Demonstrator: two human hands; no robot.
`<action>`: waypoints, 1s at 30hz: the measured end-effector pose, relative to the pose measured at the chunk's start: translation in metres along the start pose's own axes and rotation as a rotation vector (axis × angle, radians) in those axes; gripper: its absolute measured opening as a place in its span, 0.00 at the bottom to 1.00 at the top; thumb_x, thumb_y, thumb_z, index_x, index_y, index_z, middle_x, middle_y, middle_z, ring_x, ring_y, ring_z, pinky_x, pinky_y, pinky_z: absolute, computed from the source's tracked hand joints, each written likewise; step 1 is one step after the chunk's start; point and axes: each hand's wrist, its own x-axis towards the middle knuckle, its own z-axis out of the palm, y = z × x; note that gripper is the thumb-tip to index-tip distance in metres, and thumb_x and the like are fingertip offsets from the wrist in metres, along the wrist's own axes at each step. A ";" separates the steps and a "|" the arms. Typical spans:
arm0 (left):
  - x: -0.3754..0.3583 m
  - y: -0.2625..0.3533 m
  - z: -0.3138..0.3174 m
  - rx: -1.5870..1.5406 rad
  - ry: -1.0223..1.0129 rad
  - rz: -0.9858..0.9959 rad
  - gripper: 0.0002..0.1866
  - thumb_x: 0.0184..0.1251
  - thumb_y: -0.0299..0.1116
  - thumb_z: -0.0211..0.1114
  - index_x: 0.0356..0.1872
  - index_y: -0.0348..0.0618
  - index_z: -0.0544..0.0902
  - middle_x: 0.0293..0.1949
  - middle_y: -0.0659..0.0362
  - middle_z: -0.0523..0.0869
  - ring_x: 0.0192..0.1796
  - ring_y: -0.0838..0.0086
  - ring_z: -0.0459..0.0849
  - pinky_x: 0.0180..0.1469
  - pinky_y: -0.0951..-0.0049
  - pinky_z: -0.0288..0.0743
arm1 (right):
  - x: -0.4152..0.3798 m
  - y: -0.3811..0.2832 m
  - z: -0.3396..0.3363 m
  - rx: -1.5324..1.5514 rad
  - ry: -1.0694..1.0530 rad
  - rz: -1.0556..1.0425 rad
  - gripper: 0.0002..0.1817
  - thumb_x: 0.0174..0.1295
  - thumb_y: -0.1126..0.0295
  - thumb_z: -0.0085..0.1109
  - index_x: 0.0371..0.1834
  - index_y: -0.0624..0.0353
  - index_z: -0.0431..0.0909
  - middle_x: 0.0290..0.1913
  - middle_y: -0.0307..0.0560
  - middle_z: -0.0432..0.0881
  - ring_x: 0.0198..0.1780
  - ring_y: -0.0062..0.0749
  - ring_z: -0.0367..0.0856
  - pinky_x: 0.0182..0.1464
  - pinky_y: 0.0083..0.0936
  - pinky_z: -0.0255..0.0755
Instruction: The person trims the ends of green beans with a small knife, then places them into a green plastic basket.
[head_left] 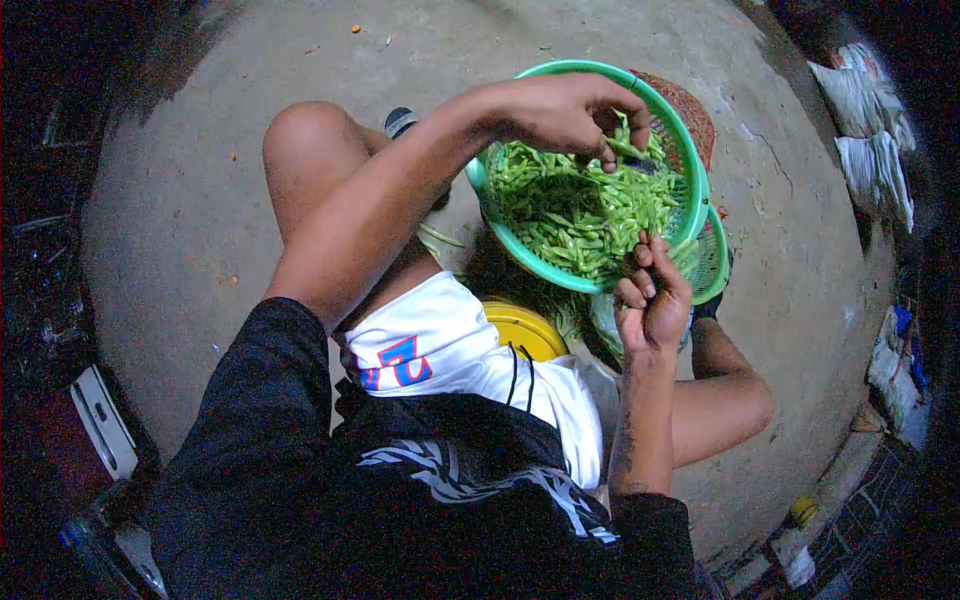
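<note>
Two hands work at one green basket of beans, and that basket serves as the landmark. Left of it a bare knee rises from the concrete floor. From there the left forearm crosses over to the basket's far rim. The left hand hangs over the pile, fingers curled together and pinching a single bean near the far-right side. Below the basket's near rim a yellow lid peeks out beside white shorts. At the near-right rim the right hand is held up, fingers curled loosely around something small and dark; I cannot tell what it is. A second green basket sits under the first at its right, and a red one shows behind its far edge.

The step looks like picking one bean out for trimming. Next, I judge, the bean must come across the pile to the right hand without snagging the rim. Open floor lies beyond and to the right of the basket; near the body, knees and baskets crowd the room.
</note>
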 end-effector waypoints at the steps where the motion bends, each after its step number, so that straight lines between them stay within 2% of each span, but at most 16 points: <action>1: 0.000 0.000 -0.002 -0.043 0.007 -0.026 0.21 0.59 0.23 0.72 0.55 0.42 0.80 0.43 0.60 0.85 0.44 0.77 0.83 0.45 0.74 0.79 | 0.001 0.000 0.001 0.002 -0.004 -0.004 0.09 0.73 0.69 0.60 0.51 0.59 0.78 0.34 0.36 0.78 0.20 0.09 0.59 0.18 0.10 0.50; 3: -0.003 0.005 0.011 0.094 0.004 -0.011 0.22 0.59 0.25 0.72 0.56 0.43 0.80 0.43 0.60 0.85 0.44 0.76 0.83 0.47 0.71 0.79 | 0.001 0.002 0.005 0.030 0.009 -0.005 0.10 0.74 0.69 0.59 0.52 0.61 0.78 0.33 0.35 0.78 0.20 0.09 0.59 0.18 0.10 0.51; 4: -0.007 0.008 0.022 0.199 -0.004 0.063 0.23 0.60 0.27 0.71 0.58 0.44 0.80 0.43 0.59 0.86 0.46 0.74 0.84 0.49 0.68 0.79 | 0.002 0.004 0.005 0.029 0.011 -0.008 0.10 0.74 0.69 0.59 0.52 0.61 0.78 0.33 0.35 0.78 0.20 0.09 0.59 0.18 0.10 0.51; 5: -0.005 0.012 0.030 0.107 -0.123 -0.018 0.24 0.60 0.28 0.72 0.59 0.44 0.79 0.43 0.58 0.86 0.48 0.73 0.84 0.51 0.67 0.78 | 0.002 0.006 0.004 0.044 0.042 -0.019 0.10 0.74 0.69 0.59 0.52 0.62 0.78 0.33 0.35 0.78 0.20 0.08 0.59 0.19 0.09 0.51; 7: -0.002 0.014 0.035 0.033 -0.209 -0.028 0.23 0.60 0.26 0.71 0.58 0.43 0.80 0.43 0.58 0.86 0.48 0.74 0.83 0.50 0.68 0.78 | 0.002 0.007 0.002 0.056 0.078 -0.024 0.11 0.74 0.69 0.59 0.53 0.63 0.78 0.33 0.35 0.78 0.20 0.08 0.58 0.19 0.09 0.51; 9: 0.002 0.005 0.024 0.090 -0.098 0.176 0.22 0.60 0.23 0.70 0.57 0.42 0.80 0.45 0.59 0.86 0.47 0.76 0.83 0.49 0.69 0.78 | 0.001 0.004 0.003 0.013 0.004 -0.029 0.12 0.73 0.71 0.60 0.55 0.63 0.77 0.36 0.37 0.79 0.20 0.08 0.59 0.19 0.09 0.52; 11: 0.002 0.000 0.008 0.061 -0.071 0.036 0.21 0.60 0.21 0.69 0.57 0.41 0.80 0.48 0.60 0.86 0.49 0.76 0.82 0.50 0.70 0.78 | 0.000 0.001 0.003 -0.011 -0.006 -0.021 0.14 0.73 0.71 0.58 0.58 0.64 0.76 0.37 0.37 0.79 0.21 0.10 0.60 0.20 0.10 0.53; 14: -0.002 0.005 0.004 0.036 -0.068 -0.006 0.22 0.60 0.21 0.68 0.57 0.41 0.80 0.49 0.60 0.85 0.50 0.73 0.82 0.52 0.69 0.78 | -0.001 -0.001 0.017 0.006 -0.049 -0.019 0.18 0.74 0.70 0.55 0.64 0.66 0.74 0.41 0.38 0.81 0.23 0.13 0.63 0.23 0.13 0.57; 15: -0.002 0.002 0.004 0.162 0.006 0.000 0.23 0.60 0.21 0.68 0.58 0.41 0.80 0.50 0.59 0.85 0.51 0.72 0.82 0.54 0.69 0.78 | -0.002 -0.002 0.021 0.043 -0.081 -0.018 0.21 0.75 0.69 0.53 0.67 0.66 0.73 0.43 0.39 0.82 0.24 0.15 0.64 0.24 0.14 0.59; 16: -0.003 -0.001 0.005 0.287 0.082 0.006 0.24 0.59 0.21 0.69 0.59 0.41 0.80 0.51 0.59 0.85 0.52 0.71 0.82 0.55 0.68 0.78 | -0.001 -0.005 0.019 -0.049 -0.118 -0.041 0.23 0.76 0.66 0.50 0.70 0.66 0.71 0.43 0.41 0.83 0.27 0.17 0.69 0.27 0.16 0.65; 20: 0.001 -0.012 0.007 0.149 0.102 0.004 0.26 0.58 0.23 0.70 0.60 0.42 0.79 0.53 0.56 0.85 0.54 0.69 0.82 0.58 0.66 0.78 | 0.000 0.000 0.015 -0.238 -0.070 -0.109 0.21 0.76 0.67 0.52 0.67 0.67 0.73 0.43 0.45 0.86 0.27 0.18 0.73 0.26 0.18 0.70; 22: 0.001 -0.004 0.012 0.089 0.014 0.010 0.26 0.57 0.25 0.72 0.60 0.42 0.81 0.52 0.56 0.87 0.54 0.69 0.83 0.58 0.65 0.77 | -0.001 0.001 0.015 -0.381 -0.091 -0.117 0.18 0.77 0.66 0.54 0.61 0.67 0.75 0.43 0.50 0.88 0.28 0.20 0.78 0.26 0.20 0.77; 23: 0.001 -0.001 0.014 0.089 0.014 0.010 0.26 0.57 0.25 0.72 0.60 0.42 0.81 0.52 0.56 0.87 0.54 0.69 0.83 0.58 0.65 0.77 | 0.000 0.002 0.015 -0.382 -0.091 -0.117 0.18 0.77 0.66 0.54 0.61 0.67 0.75 0.43 0.50 0.88 0.28 0.20 0.78 0.26 0.20 0.77; 25: 0.000 0.007 0.019 0.136 -0.135 0.049 0.23 0.58 0.26 0.72 0.58 0.41 0.83 0.49 0.56 0.88 0.54 0.70 0.83 0.59 0.65 0.76 | 0.000 0.005 0.017 -0.512 -0.100 -0.125 0.15 0.77 0.64 0.56 0.56 0.66 0.76 0.46 0.56 0.89 0.28 0.21 0.81 0.26 0.19 0.79; 30: 0.002 0.003 0.019 0.107 -0.207 0.061 0.21 0.59 0.26 0.70 0.55 0.40 0.84 0.48 0.56 0.89 0.53 0.70 0.84 0.59 0.64 0.75 | -0.004 0.004 0.029 -0.437 -0.099 -0.113 0.16 0.77 0.63 0.54 0.54 0.68 0.76 0.45 0.57 0.88 0.27 0.23 0.82 0.27 0.19 0.80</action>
